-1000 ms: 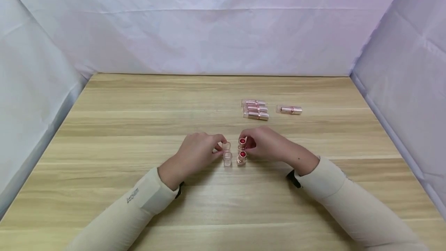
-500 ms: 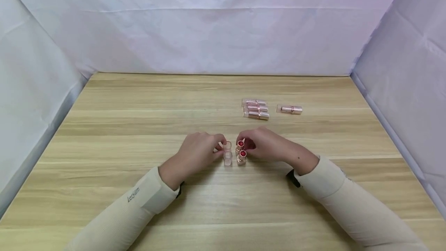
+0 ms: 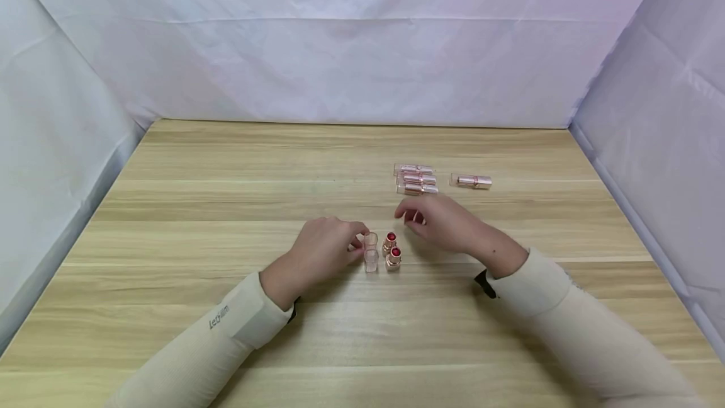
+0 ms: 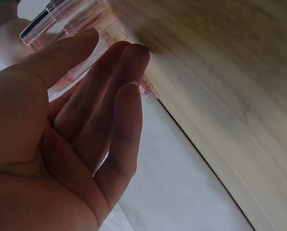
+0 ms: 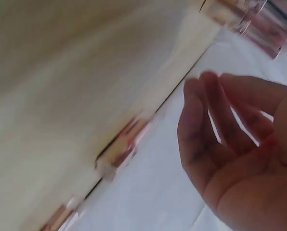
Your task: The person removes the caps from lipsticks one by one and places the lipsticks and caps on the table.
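Two uncapped lipsticks with red tips and rose-gold bases stand side by side on the wooden table, one behind [image 3: 389, 241] and one in front [image 3: 394, 256]. Just left of them stand two clear caps, the back one [image 3: 370, 240] and the front one [image 3: 370, 260]. My left hand [image 3: 358, 241] pinches the back clear cap [image 4: 66, 17] between thumb and fingers [image 4: 134, 57]. My right hand [image 3: 412, 214] hovers above and to the right of the lipsticks, fingers loosely curved, holding nothing. In the right wrist view the right hand [image 5: 230, 91] is blurred.
Three capped lipsticks [image 3: 416, 179] lie together behind the right hand, and a single capped one [image 3: 471, 181] lies further right. White cloth walls [image 3: 351, 49] close in the table [image 3: 198, 206] at the back and both sides.
My right hand let go of the back lipstick, which now stands on the table, and rose up and to the right. My left hand stayed at the clear cap.
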Demonstrator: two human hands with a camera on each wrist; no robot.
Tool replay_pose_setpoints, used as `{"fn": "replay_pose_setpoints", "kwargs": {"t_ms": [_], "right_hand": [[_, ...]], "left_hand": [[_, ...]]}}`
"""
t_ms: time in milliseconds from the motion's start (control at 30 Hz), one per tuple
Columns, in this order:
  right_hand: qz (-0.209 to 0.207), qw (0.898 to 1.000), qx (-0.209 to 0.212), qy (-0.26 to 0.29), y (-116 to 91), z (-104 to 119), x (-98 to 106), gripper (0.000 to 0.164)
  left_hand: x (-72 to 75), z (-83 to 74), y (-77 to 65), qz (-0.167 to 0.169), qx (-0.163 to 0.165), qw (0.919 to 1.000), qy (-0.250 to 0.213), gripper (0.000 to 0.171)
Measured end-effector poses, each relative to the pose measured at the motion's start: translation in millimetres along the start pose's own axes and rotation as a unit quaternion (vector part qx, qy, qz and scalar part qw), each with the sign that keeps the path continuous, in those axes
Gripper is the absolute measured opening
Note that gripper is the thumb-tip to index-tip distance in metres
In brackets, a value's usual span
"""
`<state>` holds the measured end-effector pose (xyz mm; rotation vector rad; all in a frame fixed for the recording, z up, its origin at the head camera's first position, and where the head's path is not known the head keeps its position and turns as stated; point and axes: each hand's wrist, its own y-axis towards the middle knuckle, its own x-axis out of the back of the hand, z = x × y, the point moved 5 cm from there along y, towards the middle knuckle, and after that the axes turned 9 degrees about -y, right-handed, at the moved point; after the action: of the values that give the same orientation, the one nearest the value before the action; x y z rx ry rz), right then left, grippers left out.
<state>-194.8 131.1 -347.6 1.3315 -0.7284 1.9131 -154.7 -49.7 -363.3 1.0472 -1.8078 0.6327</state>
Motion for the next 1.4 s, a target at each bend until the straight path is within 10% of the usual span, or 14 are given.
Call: {"fn": "replay_pose_setpoints", "kwargs": {"t_ms": [500, 1400], "right_hand": [[-0.042, 0.979, -0.103, -0.168, 19.2, -49.5, 24.1, 0.025], [-0.004, 0.981, -0.107, -0.163, 23.5, -58.5, 7.6, 0.018]], "left_hand": [[0.3, -3.0, -0.2, -0.012, -0.021, 0.9997, 0.005, 0.024], [-3.0, -9.0, 1.6, -0.002, -0.027, 0.9995, 0.012, 0.029]]}}
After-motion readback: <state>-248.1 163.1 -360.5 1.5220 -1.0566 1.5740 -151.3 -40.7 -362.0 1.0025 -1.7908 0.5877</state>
